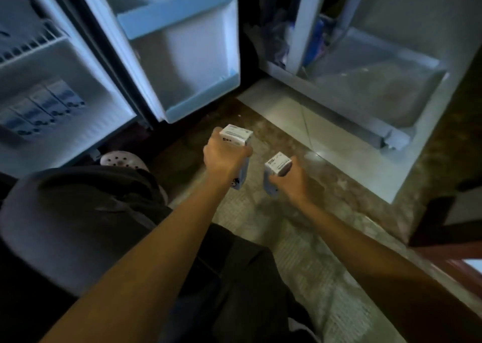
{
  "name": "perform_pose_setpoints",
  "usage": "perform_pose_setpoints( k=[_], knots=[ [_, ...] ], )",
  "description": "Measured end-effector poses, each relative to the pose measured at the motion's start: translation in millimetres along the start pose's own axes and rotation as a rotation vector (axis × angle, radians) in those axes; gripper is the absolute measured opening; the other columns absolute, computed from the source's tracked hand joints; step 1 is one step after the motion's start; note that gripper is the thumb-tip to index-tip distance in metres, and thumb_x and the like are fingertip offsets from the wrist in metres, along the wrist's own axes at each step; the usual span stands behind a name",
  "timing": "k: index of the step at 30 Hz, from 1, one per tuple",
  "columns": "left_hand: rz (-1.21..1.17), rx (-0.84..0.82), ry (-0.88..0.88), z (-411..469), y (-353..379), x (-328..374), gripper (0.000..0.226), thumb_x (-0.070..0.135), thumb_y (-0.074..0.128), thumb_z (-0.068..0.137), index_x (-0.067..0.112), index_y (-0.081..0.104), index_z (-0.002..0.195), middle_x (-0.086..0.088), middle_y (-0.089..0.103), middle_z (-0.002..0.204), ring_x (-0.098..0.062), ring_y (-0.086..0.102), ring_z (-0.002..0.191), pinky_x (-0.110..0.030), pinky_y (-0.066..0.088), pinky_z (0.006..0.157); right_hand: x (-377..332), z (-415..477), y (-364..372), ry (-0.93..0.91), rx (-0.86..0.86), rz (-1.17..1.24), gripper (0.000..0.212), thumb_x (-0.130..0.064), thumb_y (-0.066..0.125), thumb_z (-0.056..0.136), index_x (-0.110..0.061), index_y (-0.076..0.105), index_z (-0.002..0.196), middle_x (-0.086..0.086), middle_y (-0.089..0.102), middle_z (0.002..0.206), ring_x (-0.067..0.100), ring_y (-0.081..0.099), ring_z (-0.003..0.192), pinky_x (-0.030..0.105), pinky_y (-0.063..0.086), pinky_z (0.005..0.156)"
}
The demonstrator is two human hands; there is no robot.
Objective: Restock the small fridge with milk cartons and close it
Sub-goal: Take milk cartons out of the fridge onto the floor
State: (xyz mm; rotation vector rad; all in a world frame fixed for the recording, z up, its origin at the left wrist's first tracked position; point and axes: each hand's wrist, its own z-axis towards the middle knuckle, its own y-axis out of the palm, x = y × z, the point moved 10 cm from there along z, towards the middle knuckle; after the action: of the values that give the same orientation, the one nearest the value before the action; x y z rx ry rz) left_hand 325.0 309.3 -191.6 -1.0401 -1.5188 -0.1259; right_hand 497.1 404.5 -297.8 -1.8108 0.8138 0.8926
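We record the bottom floor (86,136) of the open fridge (65,63) carrying a row of milk cartons (44,108), side by side toward its left edge; blur prevents a firm count. A wire shelf (34,45) spans the compartment above. On the mottled room floor (287,238), a white perforated shoe (122,161) lies just beside the fridge's front edge, and a pale open bin (378,94) stands toward the right.

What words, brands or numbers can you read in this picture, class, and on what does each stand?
No text reads clearly.
Left carton, in the left hand: dark print on top, too blurred to read.
Right carton, in the right hand: print on top, too blurred.
Row of cartons in the fridge: blue print, too blurred.
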Motion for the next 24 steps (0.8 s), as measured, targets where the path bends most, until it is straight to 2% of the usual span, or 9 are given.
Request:
perform_pose_setpoints(
  k=[2,5,6,8,11,14,17,21,24],
  knots=[
    [0.047,-0.054,-0.013,-10.0,30.1,-10.7,0.045,0.018,0.072,0.075,0.009,0.055,0.116,-0.008,0.065,0.118,-0.019,0.062,0.106,-0.023,0.044,0.073,39.7,-1.1,-1.2,0.057,-0.023,-0.048,0.040,-0.008,0.072,0.077,-0.005,0.047,0.109,0.012,0.058,0.099,0.023,0.058,0.092,0.016,0.039,0.056],
    [0.120,-0.121,-0.050,-21.6,66.3,-31.2,0.047,0.022,0.073,0.077,0.008,0.056,0.118,-0.008,0.065,0.118,-0.021,0.063,0.105,-0.025,0.045,0.071,99.3,-3.0,5.2,0.154,-0.072,-0.114,0.041,-0.015,0.075,0.075,-0.012,0.042,0.100,0.013,0.064,0.095,0.029,0.064,0.084,0.036,0.053,0.062],
    [0.133,-0.140,-0.065,-24.1,75.7,-38.3,0.047,0.022,0.074,0.076,0.007,0.055,0.117,-0.008,0.065,0.117,-0.022,0.063,0.104,-0.026,0.046,0.071,116.6,-5.5,6.5,0.186,-0.079,-0.127,0.042,-0.016,0.075,0.074,-0.012,0.043,0.102,0.016,0.065,0.099,0.031,0.065,0.085,0.039,0.055,0.065],
    [0.153,-0.168,-0.089,-28.1,90.6,-51.5,0.047,0.022,0.074,0.076,0.005,0.054,0.114,-0.010,0.065,0.116,-0.024,0.062,0.103,-0.027,0.046,0.070,142.0,-13.2,4.9,0.236,-0.085,-0.157,0.052,-0.013,0.073,0.076,-0.008,0.044,0.118,0.012,0.062,0.112,0.027,0.063,0.097,0.030,0.048,0.068],
    [0.194,-0.207,-0.095,-31.2,105.5,-66.2,0.035,0.016,0.075,0.075,0.006,0.050,0.098,-0.012,0.062,0.107,-0.024,0.060,0.092,-0.027,0.043,0.066,166.7,-20.6,6.9,0.256,-0.118,-0.229,0.060,-0.008,0.072,0.078,-0.003,0.041,0.128,0.011,0.056,0.120,0.024,0.058,0.107,0.019,0.037,0.068],
    [0.243,-0.245,-0.091,-32.5,114.2,-77.8,0.037,0.014,0.076,0.073,0.009,0.045,0.091,-0.008,0.059,0.098,-0.020,0.056,0.085,-0.028,0.045,0.062,181.3,-25.8,17.5,0.247,-0.170,-0.290,0.071,-0.008,0.073,0.077,-0.003,0.034,0.137,0.019,0.054,0.127,0.030,0.056,0.114,0.028,0.045,0.084],
    [0.279,-0.273,-0.082,-33.1,119.8,-83.6,0.037,0.014,0.077,0.072,0.008,0.045,0.089,-0.009,0.059,0.098,-0.018,0.052,0.082,-0.028,0.043,0.059,193.0,-34.9,26.1,0.256,-0.251,-0.375,0.073,-0.010,0.073,0.077,-0.002,0.032,0.136,0.019,0.045,0.137,0.033,0.049,0.124,0.036,0.042,0.098],
    [0.297,-0.290,-0.062,-33.8,125.0,-84.3,0.038,0.015,0.078,0.072,0.008,0.045,0.091,-0.013,0.062,0.106,-0.016,0.051,0.082,-0.026,0.043,0.062,199.6,-41.7,28.6,0.252,-0.294,-0.435,0.069,-0.015,0.074,0.077,-0.002,0.033,0.131,0.018,0.047,0.136,0.032,0.049,0.125,0.037,0.042,0.100],
    [0.299,-0.276,-0.053,-34.1,126.3,-79.5,0.037,0.016,0.077,0.073,0.009,0.045,0.091,-0.013,0.062,0.106,-0.016,0.052,0.083,-0.026,0.043,0.059,176.5,-31.7,23.9,0.129,-0.291,-0.420,0.068,-0.021,0.078,0.072,-0.006,0.039,0.126,0.014,0.052,0.127,0.029,0.052,0.119,0.037,0.046,0.095]
  ],
)
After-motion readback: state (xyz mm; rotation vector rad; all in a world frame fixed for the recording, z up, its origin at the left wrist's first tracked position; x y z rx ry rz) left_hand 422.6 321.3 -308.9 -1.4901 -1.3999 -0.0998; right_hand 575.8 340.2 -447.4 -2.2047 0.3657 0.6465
